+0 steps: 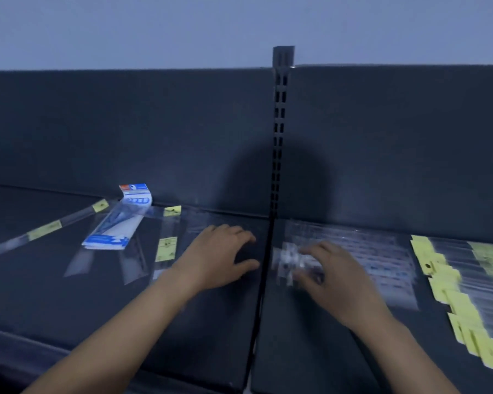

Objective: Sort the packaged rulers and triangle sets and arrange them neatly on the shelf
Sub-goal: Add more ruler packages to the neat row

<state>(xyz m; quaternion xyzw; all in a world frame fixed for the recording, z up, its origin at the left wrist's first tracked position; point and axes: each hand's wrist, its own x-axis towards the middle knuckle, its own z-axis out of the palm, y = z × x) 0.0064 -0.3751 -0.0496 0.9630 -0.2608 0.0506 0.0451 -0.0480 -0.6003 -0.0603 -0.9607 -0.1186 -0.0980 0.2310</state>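
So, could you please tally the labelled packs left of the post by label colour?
Blue pack: 1
Yellow-label packs: 2
Total: 3
Clear sleeves are too faint to count.

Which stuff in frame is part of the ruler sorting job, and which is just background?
Job:
- blue-and-white pack
- long ruler with yellow labels
- clear pack with yellow label
- clear packs under the right hand
- row of yellow-tagged packs
- shelf
- left hand

Background, fixtures only:
- slotted upright
- back panel
- wall
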